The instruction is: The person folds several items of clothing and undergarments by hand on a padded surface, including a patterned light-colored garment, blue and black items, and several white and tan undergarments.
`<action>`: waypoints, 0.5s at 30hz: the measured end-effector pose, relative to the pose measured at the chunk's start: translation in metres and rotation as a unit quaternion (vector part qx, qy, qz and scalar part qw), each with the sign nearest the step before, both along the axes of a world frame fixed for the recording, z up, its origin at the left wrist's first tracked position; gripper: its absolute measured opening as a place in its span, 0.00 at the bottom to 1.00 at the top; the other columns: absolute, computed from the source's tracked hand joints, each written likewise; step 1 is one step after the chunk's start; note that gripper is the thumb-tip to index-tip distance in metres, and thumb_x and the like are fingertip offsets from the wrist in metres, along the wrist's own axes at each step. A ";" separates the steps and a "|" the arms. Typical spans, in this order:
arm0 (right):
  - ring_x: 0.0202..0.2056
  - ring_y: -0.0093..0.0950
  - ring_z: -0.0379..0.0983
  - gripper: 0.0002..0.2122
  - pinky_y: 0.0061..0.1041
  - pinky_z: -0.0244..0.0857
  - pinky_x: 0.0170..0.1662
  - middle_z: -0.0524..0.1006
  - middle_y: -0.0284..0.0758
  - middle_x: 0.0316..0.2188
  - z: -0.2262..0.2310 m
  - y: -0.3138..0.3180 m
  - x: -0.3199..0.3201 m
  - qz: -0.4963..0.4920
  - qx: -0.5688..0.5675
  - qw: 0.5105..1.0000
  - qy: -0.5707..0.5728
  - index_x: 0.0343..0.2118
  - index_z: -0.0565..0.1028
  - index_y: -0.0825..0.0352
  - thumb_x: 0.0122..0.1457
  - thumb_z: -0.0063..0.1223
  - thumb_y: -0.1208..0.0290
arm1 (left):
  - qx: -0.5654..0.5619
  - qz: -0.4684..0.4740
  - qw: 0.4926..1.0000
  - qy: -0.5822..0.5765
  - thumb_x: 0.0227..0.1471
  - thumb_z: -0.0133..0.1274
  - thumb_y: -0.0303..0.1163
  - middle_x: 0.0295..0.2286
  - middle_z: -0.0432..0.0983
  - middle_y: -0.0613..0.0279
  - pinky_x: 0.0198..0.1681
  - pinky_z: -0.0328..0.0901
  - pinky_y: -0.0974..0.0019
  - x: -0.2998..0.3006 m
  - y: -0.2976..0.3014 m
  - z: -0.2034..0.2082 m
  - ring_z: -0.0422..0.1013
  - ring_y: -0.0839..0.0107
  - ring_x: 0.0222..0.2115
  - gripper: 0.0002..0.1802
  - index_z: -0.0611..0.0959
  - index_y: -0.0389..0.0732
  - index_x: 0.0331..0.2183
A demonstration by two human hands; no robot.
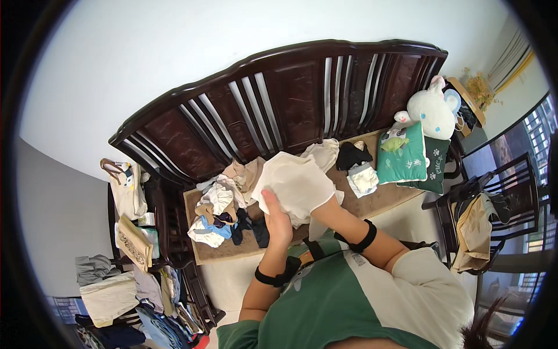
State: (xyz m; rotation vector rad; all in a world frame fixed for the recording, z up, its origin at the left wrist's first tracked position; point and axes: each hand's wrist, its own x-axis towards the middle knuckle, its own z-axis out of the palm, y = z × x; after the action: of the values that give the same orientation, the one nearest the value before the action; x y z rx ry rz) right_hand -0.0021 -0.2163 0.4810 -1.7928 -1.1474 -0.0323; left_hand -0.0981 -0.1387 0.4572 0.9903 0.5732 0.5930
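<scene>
In front of me I hold up a thin off-white garment (297, 181), stretched wide; its exact kind does not show. My left hand (277, 220) is closed on its near left edge, with the thumb lying over the cloth. The cloth covers my right hand; only the right forearm (349, 224) shows, running in at the garment's lower right, so its fingers are hidden. Behind and left of the garment lies a loose heap of clothes (217, 198) in white, beige, blue and black. To the right sit a bunched black garment (352, 156) and a small folded white garment (365, 180).
A dark wooden bench (293, 102) with a brown seat mat (390, 200) stands ahead. Green cushions (402, 160) and a white plush toy (430, 113) fill its right end. Clothes pile up (110, 299) at the lower left; a dark chair (511, 198) stands at right.
</scene>
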 end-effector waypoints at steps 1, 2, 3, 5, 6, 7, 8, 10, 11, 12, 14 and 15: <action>0.43 0.37 0.71 0.16 0.32 0.65 0.45 0.76 0.37 0.40 -0.005 -0.002 0.002 -0.005 0.069 0.996 0.059 0.42 0.75 0.63 0.50 0.56 0.64 | -0.003 -0.003 1.000 -0.019 0.63 0.36 0.53 0.52 0.66 0.58 0.55 0.59 0.65 0.001 -0.003 0.004 0.65 0.67 0.51 0.33 0.64 0.34 0.56; 0.43 0.37 0.71 0.16 0.32 0.65 0.45 0.76 0.37 0.40 -0.009 -0.004 0.003 -0.010 0.069 0.996 0.059 0.42 0.75 0.63 0.50 0.56 0.64 | -0.007 -0.006 0.999 -0.038 0.63 0.35 0.53 0.52 0.66 0.58 0.55 0.59 0.65 0.001 -0.005 0.009 0.65 0.67 0.51 0.33 0.64 0.35 0.56; 0.44 0.36 0.71 0.17 0.32 0.65 0.47 0.75 0.36 0.42 -0.008 -0.005 0.004 -0.019 0.062 0.997 0.037 0.44 0.74 0.62 0.51 0.57 0.64 | -0.008 -0.008 0.999 -0.037 0.63 0.35 0.53 0.52 0.66 0.58 0.55 0.59 0.65 0.001 -0.005 0.013 0.65 0.67 0.51 0.33 0.64 0.35 0.56; 0.45 0.35 0.71 0.18 0.32 0.65 0.48 0.75 0.35 0.43 -0.002 -0.006 0.006 -0.030 0.055 0.998 0.014 0.45 0.74 0.62 0.51 0.58 0.63 | -0.046 -0.003 0.999 -0.020 0.63 0.35 0.53 0.53 0.66 0.57 0.56 0.58 0.64 0.001 -0.006 0.022 0.65 0.66 0.52 0.33 0.63 0.36 0.56; 0.46 0.35 0.71 0.18 0.33 0.64 0.49 0.75 0.35 0.44 0.008 -0.006 0.005 -0.003 0.029 0.999 -0.024 0.45 0.74 0.62 0.51 0.57 0.63 | -0.046 -0.002 0.999 -0.018 0.63 0.35 0.53 0.53 0.66 0.57 0.56 0.58 0.64 0.001 -0.004 0.025 0.65 0.66 0.52 0.33 0.63 0.36 0.56; 0.46 0.35 0.70 0.18 0.34 0.63 0.50 0.75 0.35 0.44 0.019 -0.007 0.004 0.023 0.002 0.998 -0.062 0.46 0.74 0.61 0.52 0.57 0.63 | -0.076 -0.007 0.997 -0.034 0.63 0.35 0.53 0.53 0.65 0.57 0.56 0.57 0.64 0.000 -0.002 0.028 0.64 0.66 0.53 0.33 0.63 0.36 0.57; 0.46 0.35 0.70 0.18 0.34 0.63 0.50 0.75 0.35 0.44 0.027 -0.005 0.003 0.023 0.002 0.998 -0.061 0.46 0.74 0.61 0.52 0.57 0.63 | -0.105 -0.011 0.993 -0.050 0.63 0.34 0.53 0.53 0.65 0.57 0.57 0.57 0.63 0.000 0.001 0.030 0.63 0.65 0.53 0.33 0.63 0.36 0.57; 0.47 0.35 0.70 0.19 0.35 0.63 0.51 0.74 0.35 0.45 0.038 -0.004 -0.001 0.021 -0.053 0.989 -0.138 0.47 0.73 0.61 0.52 0.58 0.63 | -0.129 -0.009 0.990 -0.060 0.63 0.34 0.53 0.54 0.65 0.57 0.57 0.56 0.62 -0.002 0.005 0.034 0.63 0.64 0.54 0.33 0.63 0.36 0.57; 0.47 0.35 0.70 0.19 0.35 0.63 0.51 0.74 0.35 0.45 0.034 -0.004 -0.001 0.020 -0.052 0.989 -0.137 0.47 0.73 0.61 0.52 0.58 0.63 | -0.154 -0.004 0.985 -0.071 0.63 0.34 0.53 0.54 0.64 0.57 0.58 0.55 0.61 -0.002 0.007 0.036 0.62 0.64 0.55 0.33 0.63 0.36 0.57; 0.47 0.36 0.69 0.19 0.34 0.63 0.50 0.74 0.35 0.45 0.026 -0.005 0.000 0.016 -0.024 0.995 -0.094 0.47 0.73 0.61 0.52 0.58 0.63 | -0.155 -0.007 0.986 -0.069 0.63 0.34 0.53 0.54 0.64 0.57 0.58 0.55 0.61 -0.001 0.009 0.039 0.62 0.64 0.55 0.33 0.63 0.36 0.57; 0.47 0.36 0.69 0.19 0.34 0.63 0.50 0.74 0.35 0.45 0.017 -0.007 0.002 0.009 0.003 0.999 -0.049 0.47 0.73 0.61 0.51 0.58 0.63 | -0.179 -0.052 0.976 -0.115 0.63 0.33 0.53 0.54 0.64 0.57 0.59 0.55 0.59 0.000 0.012 0.045 0.61 0.63 0.55 0.33 0.63 0.37 0.57; 0.47 0.37 0.69 0.19 0.34 0.63 0.50 0.74 0.36 0.45 0.017 -0.006 0.003 0.041 0.022 0.999 -0.007 0.47 0.73 0.61 0.51 0.57 0.63 | -0.178 -0.053 0.976 -0.114 0.63 0.33 0.53 0.54 0.64 0.57 0.59 0.55 0.59 0.000 0.015 0.046 0.61 0.63 0.55 0.33 0.63 0.37 0.57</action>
State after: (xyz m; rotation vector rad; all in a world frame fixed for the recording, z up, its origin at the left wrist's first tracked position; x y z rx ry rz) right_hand 0.0005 -0.2228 0.4978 -1.7079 -1.2192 -0.0209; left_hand -0.0981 -0.1234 0.5033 0.5998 0.4022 0.4801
